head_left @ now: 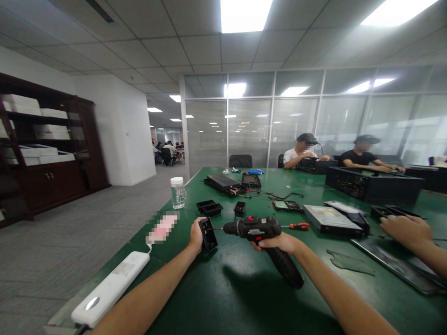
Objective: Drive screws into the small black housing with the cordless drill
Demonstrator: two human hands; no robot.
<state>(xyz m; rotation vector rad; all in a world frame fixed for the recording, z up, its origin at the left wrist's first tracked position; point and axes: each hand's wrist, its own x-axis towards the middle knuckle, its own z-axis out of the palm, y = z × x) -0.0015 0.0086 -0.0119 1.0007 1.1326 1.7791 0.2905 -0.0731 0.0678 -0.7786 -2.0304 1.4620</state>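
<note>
Wrapped round the left side of a small black plastic housing (209, 238), my left hand (196, 235) holds it tilted above the green table (223, 288). My right hand (279, 244) grips a black cordless drill (256, 228) by its handle. The drill points left, and its thin bit (217, 228) reaches into the open face of the housing. Whether the bit sits on a screw is too small to tell. Behind the housing lie another black housing (209, 208) and a smaller black box (240, 208). An orange-handled screwdriver (299, 226) rests behind the drill.
At left stand a white power strip (111, 284) and a clear bottle (178, 193). An optical drive (331, 219), a circuit board (287, 205) and a black case (225, 183) lie farther back. Another person's hand (407, 229) works at right. Two people sit across the table.
</note>
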